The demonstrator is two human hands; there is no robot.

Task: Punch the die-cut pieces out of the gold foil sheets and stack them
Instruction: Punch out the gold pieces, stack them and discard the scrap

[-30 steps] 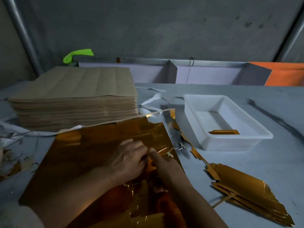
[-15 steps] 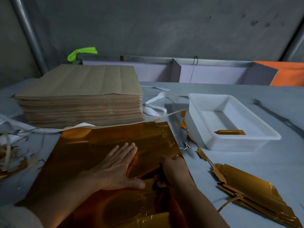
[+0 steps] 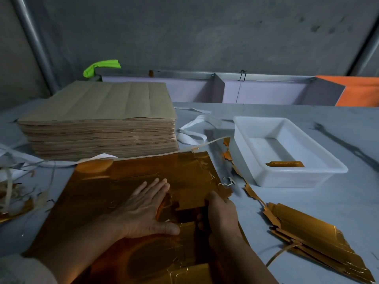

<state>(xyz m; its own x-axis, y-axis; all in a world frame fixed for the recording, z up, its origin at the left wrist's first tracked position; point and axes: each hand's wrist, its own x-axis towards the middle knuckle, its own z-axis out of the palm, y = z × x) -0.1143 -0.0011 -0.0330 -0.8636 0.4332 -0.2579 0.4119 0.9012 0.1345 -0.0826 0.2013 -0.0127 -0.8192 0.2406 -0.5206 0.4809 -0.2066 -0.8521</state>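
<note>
Sheet: gold foil sheet point(image 3: 127, 181) lies flat on the table, left of the white tray point(image 3: 297, 179) and nearer the person; its far right corner comes close to the tray's near-left corner
Left hand: left hand point(image 3: 143, 208) lies flat on the sheet, well left of the tray; fingers straight and close together, pressing the foil down
Right hand: right hand point(image 3: 221, 210) sits between the left hand and the tray; fingers curled round the edge of a die-cut piece point(image 3: 190, 193) that is partly raised from the sheet
Stack: punched pieces point(image 3: 313, 238) lie in a loose, fanned pile on the tray's near side; one small gold piece point(image 3: 285, 163) lies inside the tray
Scrap: torn foil strips point(image 3: 250, 189) trail along the tray's left wall
Risk: the thin foil could tear or crease if the piece is pulled before its cut edges let go; the sheet could slide if the flat hand eases off; a piece dropped on the uneven pile may slip off
</note>
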